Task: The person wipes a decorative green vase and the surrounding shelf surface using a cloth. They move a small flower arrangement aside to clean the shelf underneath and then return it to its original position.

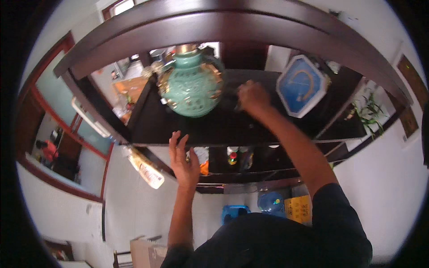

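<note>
On a dark wooden shelf (154, 124) stands a round green ceramic jar (192, 87) with raised patterns, gilded parts and a gold-coloured neck. My right hand (254, 95) reaches over the shelf between the jar and a white-framed octagonal piece (301, 86), which has a blue face and a tan arc. Its fingers are curled; blur hides whether something dark below them is held. My left hand (184, 164) is raised before the shelf's front edge, fingers spread and nothing in it.
A thick dark top beam (214, 28) spans above the shelf. Small items, one a red-capped bottle (232, 156), stand on a lower shelf. A pale yellow package (145, 167) hangs at left. Below are a blue water jug (270, 202), a yellow box (298, 208) and a carton (145, 253).
</note>
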The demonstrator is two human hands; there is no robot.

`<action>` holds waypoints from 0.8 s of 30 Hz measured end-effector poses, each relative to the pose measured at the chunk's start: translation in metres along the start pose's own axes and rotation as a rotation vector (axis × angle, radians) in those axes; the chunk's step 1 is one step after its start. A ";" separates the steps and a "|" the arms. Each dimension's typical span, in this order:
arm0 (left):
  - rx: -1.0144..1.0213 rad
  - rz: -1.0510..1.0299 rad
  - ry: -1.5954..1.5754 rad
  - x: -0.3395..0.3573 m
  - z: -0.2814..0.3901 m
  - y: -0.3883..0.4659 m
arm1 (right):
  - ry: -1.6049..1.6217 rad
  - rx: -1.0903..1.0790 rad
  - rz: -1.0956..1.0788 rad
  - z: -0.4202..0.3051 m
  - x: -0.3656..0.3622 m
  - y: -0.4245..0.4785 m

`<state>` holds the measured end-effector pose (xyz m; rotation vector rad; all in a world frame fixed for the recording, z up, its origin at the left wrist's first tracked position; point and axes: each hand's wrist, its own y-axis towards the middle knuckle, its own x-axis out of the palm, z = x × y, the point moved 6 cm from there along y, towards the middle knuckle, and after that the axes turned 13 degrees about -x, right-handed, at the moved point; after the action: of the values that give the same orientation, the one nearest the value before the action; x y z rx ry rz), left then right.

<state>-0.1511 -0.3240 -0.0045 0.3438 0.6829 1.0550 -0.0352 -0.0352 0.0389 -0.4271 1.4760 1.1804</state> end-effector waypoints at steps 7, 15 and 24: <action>-0.022 0.175 0.209 -0.019 -0.009 -0.013 | 0.009 -0.049 -0.023 -0.046 0.013 0.029; -0.136 0.176 0.127 -0.045 -0.026 -0.056 | 0.147 -0.050 0.057 -0.137 -0.049 -0.043; -0.332 0.069 0.116 -0.060 -0.067 -0.116 | 0.171 -0.286 0.216 -0.223 -0.046 -0.027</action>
<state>-0.1354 -0.4350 -0.0995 0.0187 0.5891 1.2396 -0.1182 -0.2493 0.0359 -0.5857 1.5318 1.5694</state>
